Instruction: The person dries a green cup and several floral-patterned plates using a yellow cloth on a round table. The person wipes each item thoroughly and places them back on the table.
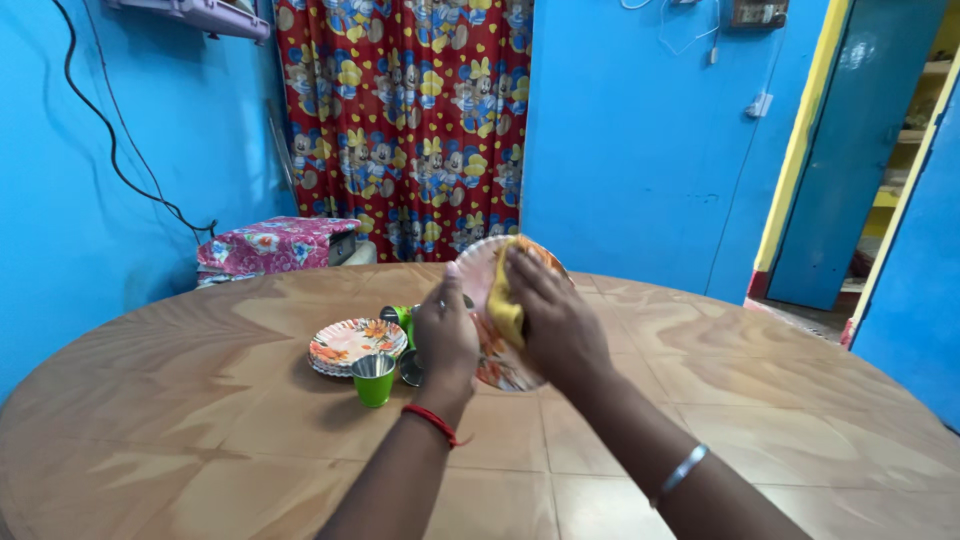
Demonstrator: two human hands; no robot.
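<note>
The left hand is clamped on the edge of a round flower-printed plate, holding it tilted up on edge above the round wooden table, near the middle of the view. The right hand is closed on a folded yellow cloth, pressing it flat against the plate's face. At nine o'clock from the left hand, a small stack of matching flowered plates lies flat on the table. A green plastic cup stands upright just beside the stack, at about five o'clock from it. A red thread circles the left wrist; a silver bangle sits on the right forearm.
</note>
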